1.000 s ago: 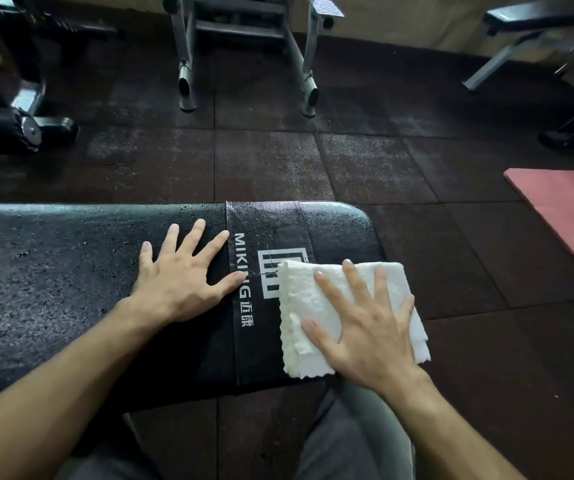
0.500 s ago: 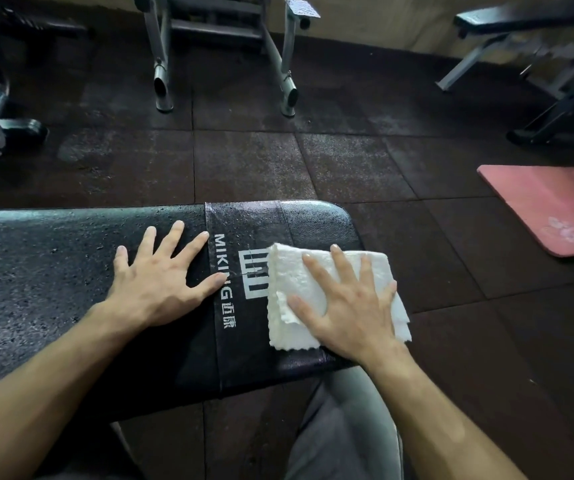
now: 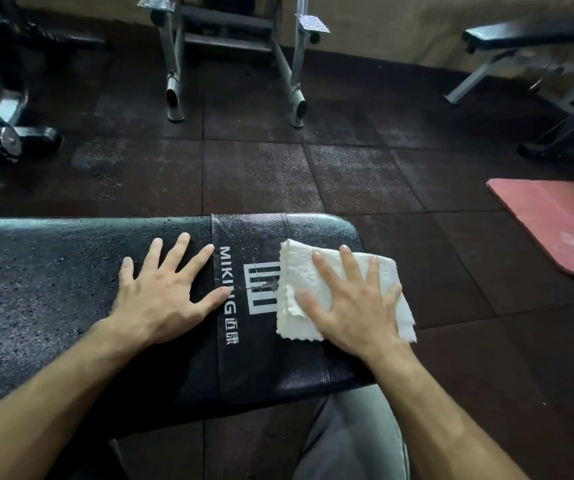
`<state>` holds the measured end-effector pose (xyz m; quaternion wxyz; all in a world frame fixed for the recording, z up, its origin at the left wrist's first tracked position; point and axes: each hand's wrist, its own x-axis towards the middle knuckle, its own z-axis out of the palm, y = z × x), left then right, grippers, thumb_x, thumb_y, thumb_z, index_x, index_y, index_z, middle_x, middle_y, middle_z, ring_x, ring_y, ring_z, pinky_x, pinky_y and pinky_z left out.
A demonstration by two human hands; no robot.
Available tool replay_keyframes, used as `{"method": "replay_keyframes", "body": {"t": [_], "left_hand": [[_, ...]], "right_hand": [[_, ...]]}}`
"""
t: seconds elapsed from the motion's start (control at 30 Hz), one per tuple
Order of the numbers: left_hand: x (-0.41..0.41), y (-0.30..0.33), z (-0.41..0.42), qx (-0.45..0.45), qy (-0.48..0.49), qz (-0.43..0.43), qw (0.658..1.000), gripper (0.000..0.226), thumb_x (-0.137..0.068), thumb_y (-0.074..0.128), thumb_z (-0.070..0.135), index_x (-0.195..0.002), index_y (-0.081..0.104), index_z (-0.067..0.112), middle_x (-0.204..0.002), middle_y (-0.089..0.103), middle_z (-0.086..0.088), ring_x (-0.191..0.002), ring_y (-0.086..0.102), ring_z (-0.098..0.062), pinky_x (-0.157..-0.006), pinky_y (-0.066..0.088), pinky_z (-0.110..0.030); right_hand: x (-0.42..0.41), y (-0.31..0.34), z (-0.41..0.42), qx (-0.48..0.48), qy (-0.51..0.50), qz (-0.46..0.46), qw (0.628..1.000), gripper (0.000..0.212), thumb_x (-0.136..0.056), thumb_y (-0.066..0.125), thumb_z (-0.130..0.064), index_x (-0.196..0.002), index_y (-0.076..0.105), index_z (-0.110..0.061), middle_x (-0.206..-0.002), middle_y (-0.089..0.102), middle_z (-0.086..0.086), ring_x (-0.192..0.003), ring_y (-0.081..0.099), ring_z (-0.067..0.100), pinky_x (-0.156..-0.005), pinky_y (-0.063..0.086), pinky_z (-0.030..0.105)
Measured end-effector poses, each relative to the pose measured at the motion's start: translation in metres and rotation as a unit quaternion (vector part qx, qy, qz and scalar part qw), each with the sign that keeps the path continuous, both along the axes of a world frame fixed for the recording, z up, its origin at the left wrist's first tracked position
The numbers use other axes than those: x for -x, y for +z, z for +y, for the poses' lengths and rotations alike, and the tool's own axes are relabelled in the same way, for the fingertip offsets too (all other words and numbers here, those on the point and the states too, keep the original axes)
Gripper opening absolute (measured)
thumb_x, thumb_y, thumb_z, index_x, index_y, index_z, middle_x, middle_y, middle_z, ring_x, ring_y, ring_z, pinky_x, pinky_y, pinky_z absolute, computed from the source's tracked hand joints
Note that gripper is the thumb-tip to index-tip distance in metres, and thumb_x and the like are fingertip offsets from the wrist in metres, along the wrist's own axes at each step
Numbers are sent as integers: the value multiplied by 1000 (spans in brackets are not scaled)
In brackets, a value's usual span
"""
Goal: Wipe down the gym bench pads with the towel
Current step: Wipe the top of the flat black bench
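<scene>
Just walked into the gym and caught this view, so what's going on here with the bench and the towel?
A person is wiping a black gym bench pad. Their right hand presses flat on a folded white towel at the pad's right end, next to the printed MIKING logo. Their left hand rests flat on the pad, fingers spread, bracing it. The pad's surface looks speckled with droplets or grit. A pink mat lies on the floor to the right.
</scene>
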<state>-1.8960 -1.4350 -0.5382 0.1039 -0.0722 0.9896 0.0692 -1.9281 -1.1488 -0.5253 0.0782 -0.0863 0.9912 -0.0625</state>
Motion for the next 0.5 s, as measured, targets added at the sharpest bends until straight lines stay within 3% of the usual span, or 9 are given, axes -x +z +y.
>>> {"method": "replay_keyframes", "body": {"t": [0.17, 0.27, 0.37, 0.5], "left_hand": [[-3, -4, 1, -3, -4, 8, 1000, 95, -65, -2, 94, -150, -10, 54, -164, -16, 11, -151, -12, -25, -118, -1, -61], [0, -2, 0, -7, -1, 4, 1000, 96, -62, -5, 94, -150, -11, 54, -164, -18, 11, -151, -13, -24, -118, -2, -61], [1, 2, 2, -12, 1, -13, 1000, 93, -67, 1, 94, -149, -13, 53, -163, -21, 12, -150, -18, -24, -118, -5, -60], [-4, 4, 2, -14, -2, -17, 1000, 87, -74, 11, 90, -150, -12, 54, -162, -23, 12, -150, -19, -23, -118, -7, -59]], "right_hand": [[-28, -5, 5, -33, 39, 19, 999, 82, -81, 9, -90, -154, -2, -56, -170, -11, -7, -154, -12, 39, -110, 7, 78], [6, 1, -2, -13, 32, -12, 999, 82, -82, 18, -91, -154, -2, -58, -169, -12, -9, -154, -12, 37, -111, 7, 78], [35, 3, -17, 1, 33, -23, 999, 81, -85, 21, -89, -155, 0, -55, -170, -9, -7, -154, -13, 39, -110, 2, 79], [3, -6, -11, -11, 61, 5, 998, 80, -83, 11, -90, -154, -6, -56, -168, -16, -8, -153, -19, 38, -112, 0, 78]]}}
